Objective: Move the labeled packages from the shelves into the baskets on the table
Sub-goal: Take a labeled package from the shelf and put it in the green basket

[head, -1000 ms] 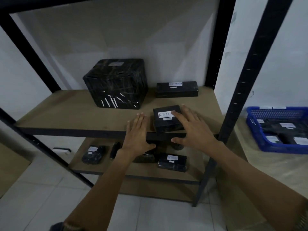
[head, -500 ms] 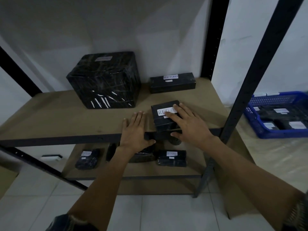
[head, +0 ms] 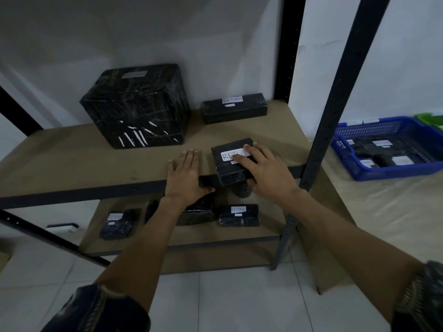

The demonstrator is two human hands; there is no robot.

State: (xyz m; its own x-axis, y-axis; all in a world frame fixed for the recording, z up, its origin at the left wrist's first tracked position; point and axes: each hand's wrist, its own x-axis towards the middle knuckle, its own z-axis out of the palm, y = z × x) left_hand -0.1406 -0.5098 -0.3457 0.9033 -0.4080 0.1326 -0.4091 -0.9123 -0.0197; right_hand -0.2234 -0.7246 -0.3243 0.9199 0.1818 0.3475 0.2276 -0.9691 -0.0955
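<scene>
At the front edge of the upper shelf (head: 84,164), a small black package (head: 227,172) with a white handwritten label lies under the right hand (head: 266,171). That hand's fingers (head: 242,160) reach across the top and cover the label's right end, while the thumb curls against the package's front face, so the hand grips it. The left hand (head: 185,178) rests flat on the board just left of the package, fingers straight and close together, thumb along the shelf's front rim; it looks apart from the package. Behind stand a large black wrapped box (head: 139,106) and a long flat labeled package (head: 235,111). More labeled packages (head: 238,215) lie on the lower shelf. To the right, a blue basket (head: 383,173) holding packages sits on the table (head: 383,212).
</scene>
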